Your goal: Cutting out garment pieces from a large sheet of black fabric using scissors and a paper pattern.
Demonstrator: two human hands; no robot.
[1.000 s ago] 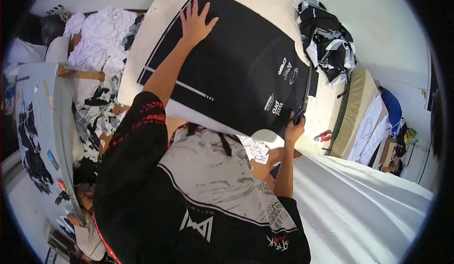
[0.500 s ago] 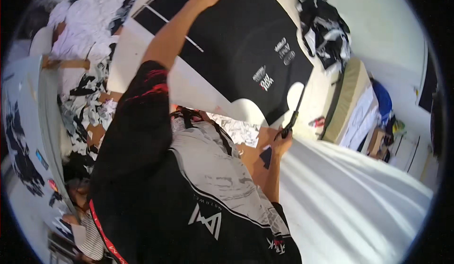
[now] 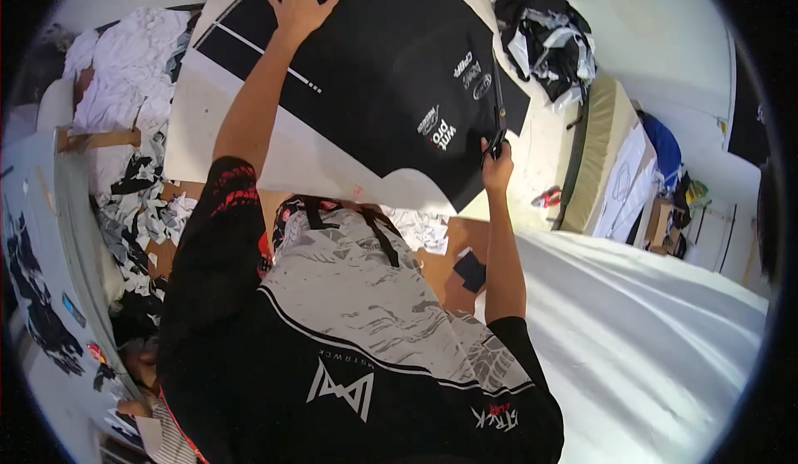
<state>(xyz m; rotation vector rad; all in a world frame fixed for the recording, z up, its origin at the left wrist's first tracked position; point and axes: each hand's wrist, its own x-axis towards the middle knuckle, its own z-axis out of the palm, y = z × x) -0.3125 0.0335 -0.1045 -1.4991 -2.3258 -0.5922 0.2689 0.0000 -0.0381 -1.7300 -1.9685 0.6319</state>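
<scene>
A large black printed fabric panel (image 3: pixel 366 73) with white lines and logos lies across the cream table. My left hand (image 3: pixel 303 11) rests flat near its far left part, fingers spread. Black-handled scissors (image 3: pixel 499 127) are in my right hand (image 3: pixel 497 169), gripped by the handles. Their long blades point away from me and lie along the panel's right part, beside the printed logos. Whether the blades are cutting into the cloth I cannot tell. A white border (image 3: pixel 291 127) runs along the panel's near left side and curves in at its near edge.
A heap of black and white cloth (image 3: pixel 544 36) sits at the table's far right. Beside it stands an olive padded piece (image 3: pixel 594 157); small red-handled snips (image 3: pixel 547 198) lie nearer. Scraps (image 3: pixel 150 215) cover the floor at left. White fabric (image 3: pixel 615 331) spreads at right; another person (image 3: pixel 158 414) is lower left.
My right hand has carried the scissors forward from the near right edge onto the panel. My left hand appears lower and further left, its fingers spread wider; the whole view has shifted too.
</scene>
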